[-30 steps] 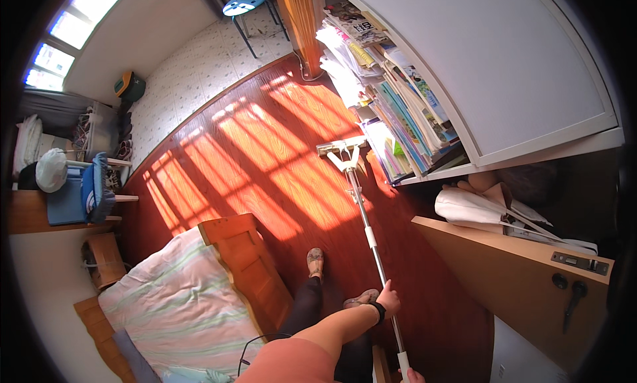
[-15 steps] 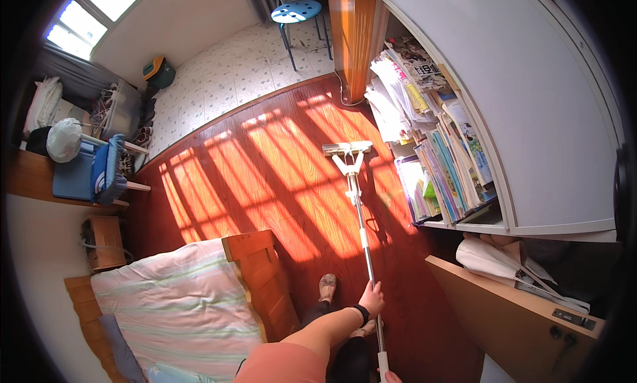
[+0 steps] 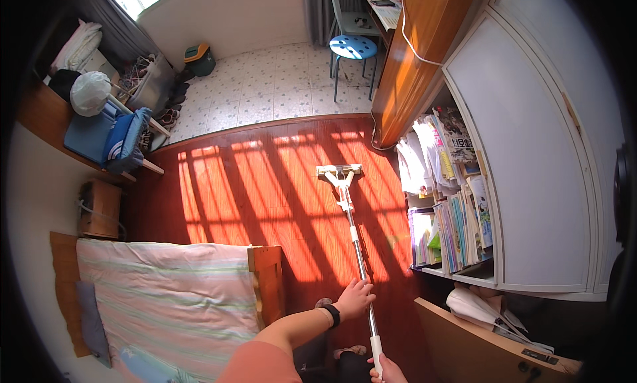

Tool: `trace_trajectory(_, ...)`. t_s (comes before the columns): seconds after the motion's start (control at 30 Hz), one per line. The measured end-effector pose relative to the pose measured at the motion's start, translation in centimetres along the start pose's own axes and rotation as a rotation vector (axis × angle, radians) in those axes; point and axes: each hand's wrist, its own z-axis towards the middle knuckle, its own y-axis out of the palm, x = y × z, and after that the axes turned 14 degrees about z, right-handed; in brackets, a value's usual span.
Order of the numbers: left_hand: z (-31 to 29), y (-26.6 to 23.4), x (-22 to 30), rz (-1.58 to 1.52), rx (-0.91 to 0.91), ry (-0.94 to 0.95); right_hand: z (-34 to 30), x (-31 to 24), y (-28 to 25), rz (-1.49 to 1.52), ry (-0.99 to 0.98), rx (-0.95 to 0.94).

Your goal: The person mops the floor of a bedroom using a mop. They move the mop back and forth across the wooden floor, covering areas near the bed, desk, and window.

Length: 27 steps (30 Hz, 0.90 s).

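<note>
A sponge mop (image 3: 358,255) with a metal pole slants from near my body to the middle of the red wood floor. Its flat, pale head (image 3: 339,170) lies on a sunlit patch. My left hand (image 3: 355,299), wearing a black wristband, is loosely around the middle of the pole, fingers partly curled over it. Lower down, my right hand (image 3: 389,371) grips the white handle end, partly cut off by the lower edge. My feet are below the left arm, mostly hidden.
To the left stands a bed (image 3: 172,283) with a wooden footboard (image 3: 267,283). On the right are a bookshelf (image 3: 458,224) and an ajar wooden door (image 3: 484,346). Beyond the floor's far edge stand a blue stool (image 3: 353,47) and a bin (image 3: 200,60). A blue-covered chair (image 3: 109,141) is at left.
My view has shifted, with the room turned slightly. The mop head has come nearer and left across the floor. My left hand's fingers look looser on the pole; more of my right hand shows.
</note>
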Motion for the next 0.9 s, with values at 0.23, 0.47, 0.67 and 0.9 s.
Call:
trace_trajectory(0.23,-5.7,-22.8,-1.0,-0.513,0.688,-0.202,-2.7,-11.7,15.0,-0.42,-0.057,-0.602)
trace_trajectory(0.47,-9.4,-31.0,-1.6,-0.517,1.114,-0.494,12.9,-18.9,21.3,-0.428,-0.074,-0.188)
trace_trajectory(0.67,-6.6,-32.0,0.1,-0.554,0.937,-0.529,23.1,-25.8,28.1,-0.221,-0.098,-0.247)
trace_trajectory(0.9,-1.1,-35.7,-1.4,-0.618,0.906,-0.617,22.8,-33.7,33.5,-0.333,0.126,-0.19)
